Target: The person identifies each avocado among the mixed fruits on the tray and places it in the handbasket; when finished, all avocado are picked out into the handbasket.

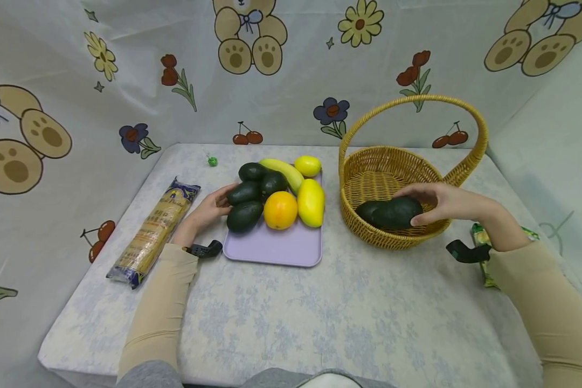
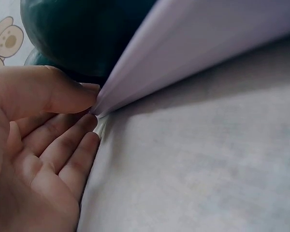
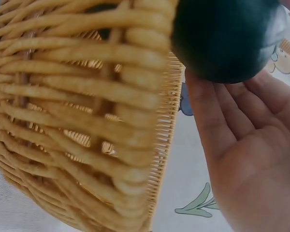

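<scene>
Avocado (image 1: 396,213) is what my right hand (image 1: 431,200) grips, thumb on the near side and fingers curled over the far side, within the mouth of the wicker basket (image 1: 390,240), towards its front. I seem to hold it from the right because the tall arched handle (image 1: 417,98) leaves that side reachable, and the curl round its blunt end looks meant to stop the smooth skin from slipping. Its long axis runs roughly left to right across the basket, the left end a little lower and nearer me; which end is the stem I cannot tell. Just beyond its left end shows a second avocado (image 1: 366,210), partly hidden behind the first; whether the two touch I cannot say. Meanwhile my left hand (image 1: 212,207) pinches the left rim of the lilac tray (image 1: 271,251) between thumb and fingertips, probably to steady it. Four more avocados (image 1: 244,216) crowd that side, with the orange (image 1: 280,210) and mango (image 1: 311,202) to their right and the banana (image 1: 285,171) and lemon (image 1: 307,166) behind. Tray and basket stand side by side on the bench (image 1: 271,323), presumably so each hand has one within reach; the spaghetti packet (image 1: 156,231) lies left of my left hand.
</scene>
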Demonstrator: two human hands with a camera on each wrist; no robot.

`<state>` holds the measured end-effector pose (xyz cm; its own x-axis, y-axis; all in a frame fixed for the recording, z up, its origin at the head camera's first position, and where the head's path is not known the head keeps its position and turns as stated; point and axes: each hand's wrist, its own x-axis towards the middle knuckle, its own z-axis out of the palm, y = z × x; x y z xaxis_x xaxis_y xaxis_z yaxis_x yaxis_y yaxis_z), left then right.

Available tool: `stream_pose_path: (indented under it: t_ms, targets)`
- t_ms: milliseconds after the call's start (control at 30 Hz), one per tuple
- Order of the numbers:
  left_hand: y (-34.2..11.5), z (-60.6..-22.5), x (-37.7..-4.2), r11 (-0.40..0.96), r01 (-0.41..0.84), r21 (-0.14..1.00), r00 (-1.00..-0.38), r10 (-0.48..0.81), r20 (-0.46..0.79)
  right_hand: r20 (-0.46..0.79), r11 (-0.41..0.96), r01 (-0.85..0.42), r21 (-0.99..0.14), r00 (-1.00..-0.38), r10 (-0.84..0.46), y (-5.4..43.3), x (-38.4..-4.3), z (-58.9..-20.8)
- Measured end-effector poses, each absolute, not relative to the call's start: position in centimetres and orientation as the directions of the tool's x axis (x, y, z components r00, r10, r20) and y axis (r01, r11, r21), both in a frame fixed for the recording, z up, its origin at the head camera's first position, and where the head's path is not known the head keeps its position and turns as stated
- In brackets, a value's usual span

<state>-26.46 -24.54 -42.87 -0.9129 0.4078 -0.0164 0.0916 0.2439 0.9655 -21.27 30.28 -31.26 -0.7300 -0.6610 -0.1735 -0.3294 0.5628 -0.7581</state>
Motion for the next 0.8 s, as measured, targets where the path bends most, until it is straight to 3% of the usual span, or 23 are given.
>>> stream_pose_path:
  t_ms: [800]
  targets:
    - [-24.0, -41.2, -25.5, 0.230, 0.075, 0.970, -0.911, 0.411, -0.027, -0.269, 0.624, -0.373, -0.687, -0.667, -0.695, 29.5, -22.7, -33.9]
